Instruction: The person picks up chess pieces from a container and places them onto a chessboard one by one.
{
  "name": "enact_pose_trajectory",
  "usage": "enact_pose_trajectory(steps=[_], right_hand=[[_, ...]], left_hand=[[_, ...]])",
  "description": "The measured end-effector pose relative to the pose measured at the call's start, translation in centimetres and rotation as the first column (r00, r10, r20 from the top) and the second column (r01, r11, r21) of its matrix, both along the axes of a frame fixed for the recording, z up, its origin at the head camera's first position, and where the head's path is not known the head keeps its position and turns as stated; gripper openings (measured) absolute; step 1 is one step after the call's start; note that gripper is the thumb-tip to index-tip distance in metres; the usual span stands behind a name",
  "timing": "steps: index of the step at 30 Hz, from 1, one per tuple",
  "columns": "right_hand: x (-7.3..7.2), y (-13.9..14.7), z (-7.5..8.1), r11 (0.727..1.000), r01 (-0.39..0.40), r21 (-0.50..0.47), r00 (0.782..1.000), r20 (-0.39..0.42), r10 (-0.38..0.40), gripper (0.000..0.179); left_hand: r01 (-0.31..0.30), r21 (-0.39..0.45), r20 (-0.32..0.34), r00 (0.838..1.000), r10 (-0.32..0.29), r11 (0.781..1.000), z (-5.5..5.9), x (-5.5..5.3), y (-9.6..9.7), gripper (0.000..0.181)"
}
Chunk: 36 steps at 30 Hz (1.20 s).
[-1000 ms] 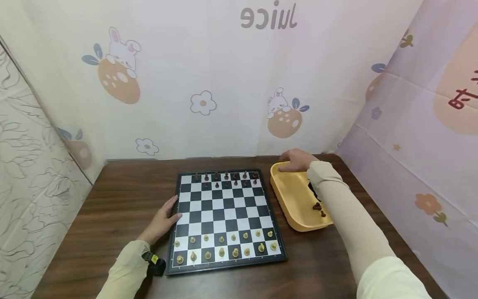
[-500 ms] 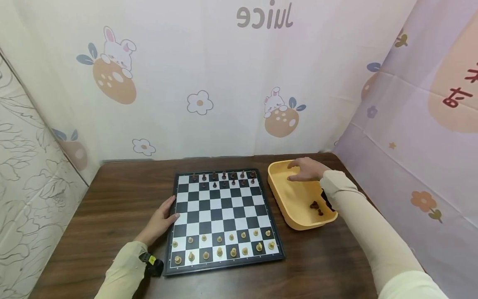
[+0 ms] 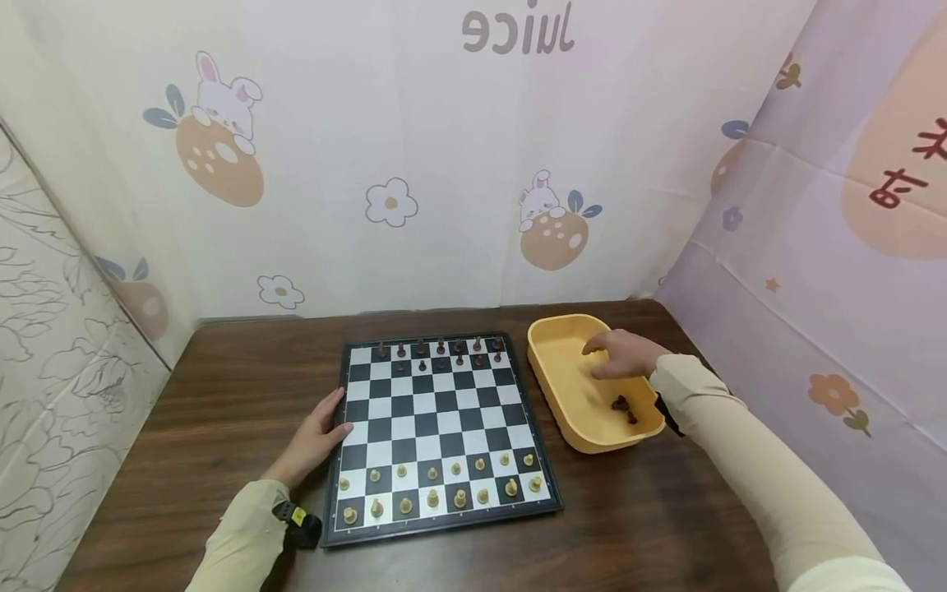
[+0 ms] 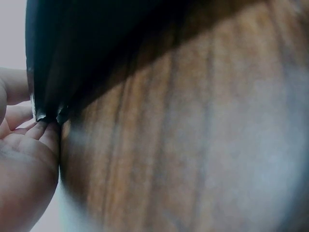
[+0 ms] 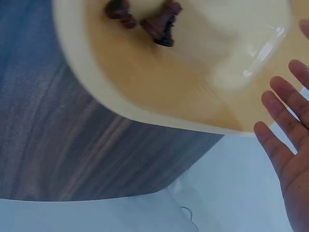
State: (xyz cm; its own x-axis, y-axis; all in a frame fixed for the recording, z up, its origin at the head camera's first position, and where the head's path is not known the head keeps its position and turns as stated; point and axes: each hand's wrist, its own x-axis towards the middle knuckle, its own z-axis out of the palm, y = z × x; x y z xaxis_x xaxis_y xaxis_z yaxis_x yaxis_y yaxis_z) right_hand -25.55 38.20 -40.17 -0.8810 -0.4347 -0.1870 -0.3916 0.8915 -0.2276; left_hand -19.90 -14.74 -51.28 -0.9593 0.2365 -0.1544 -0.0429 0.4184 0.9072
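Note:
A black-and-white chessboard (image 3: 436,427) lies on the table. Light chess pieces stand in two rows along its near side, dark ones along the far side. My left hand (image 3: 311,438) rests at the board's left edge with fingers relaxed; in the left wrist view the hand (image 4: 26,159) touches the dark edge of the board (image 4: 72,53). My right hand (image 3: 624,353) is over the yellow tray (image 3: 551,386), fingers spread and nothing between them. A few dark chess pieces (image 3: 621,404) lie in the tray's near part; the right wrist view shows them as dark reddish-brown pieces (image 5: 157,21).
The brown wooden table (image 3: 244,378) ends at a patterned curtain (image 3: 333,247) behind, with a lilac curtain (image 3: 799,337) on the right. A black wrist camera (image 3: 303,526) on the left wrist sits beside the board's near left corner.
My right hand has moved from the tray's far rim nearer and to the right, toward the dark pieces. The left hand stays at the board's edge. The view has shifted slightly.

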Motion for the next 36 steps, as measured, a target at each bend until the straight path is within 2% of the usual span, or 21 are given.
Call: enact_pose_trajectory(steps=[6, 13, 25, 28, 32, 36], right_hand=[[0.9, 0.2, -0.5, 1.0, -0.028, -0.008, 1.0, 0.014, 0.028, 0.037], [1.3, 0.3, -0.9, 1.0, -0.02, -0.009, 0.998, 0.067, 0.02, 0.036], [2.4, 0.5, -2.6, 0.98, -0.161, 0.12, 0.985, 0.076, 0.153, 0.024], [2.5, 0.5, -2.9, 0.969, -0.212, 0.124, 0.977, 0.059, 0.206, 0.02], [2.3, 0.7, -3.4, 0.951, -0.281, 0.126, 0.96, 0.042, 0.278, 0.023], [2.3, 0.8, -3.7, 0.948, -0.295, 0.116, 0.955, 0.052, 0.291, 0.028]], left_hand=[[0.006, 0.004, 0.001, 1.0, -0.006, 1.0, 0.2, 0.1, 0.0, 0.07], [-0.004, -0.006, 0.0, 1.0, 0.004, 1.0, 0.2, 0.1, -0.1, 0.07], [0.003, 0.001, -0.009, 1.0, -0.003, 1.0, 0.0, -0.2, 0.0, 0.07], [0.002, -0.003, -0.014, 1.0, -0.002, 1.0, 0.0, -0.2, 0.0, 0.07], [0.0, -0.003, -0.015, 1.0, 0.0, 1.0, -0.1, -0.2, 0.0, 0.07], [-0.005, -0.007, -0.013, 1.0, 0.005, 1.0, -0.1, -0.1, 0.0, 0.07]])
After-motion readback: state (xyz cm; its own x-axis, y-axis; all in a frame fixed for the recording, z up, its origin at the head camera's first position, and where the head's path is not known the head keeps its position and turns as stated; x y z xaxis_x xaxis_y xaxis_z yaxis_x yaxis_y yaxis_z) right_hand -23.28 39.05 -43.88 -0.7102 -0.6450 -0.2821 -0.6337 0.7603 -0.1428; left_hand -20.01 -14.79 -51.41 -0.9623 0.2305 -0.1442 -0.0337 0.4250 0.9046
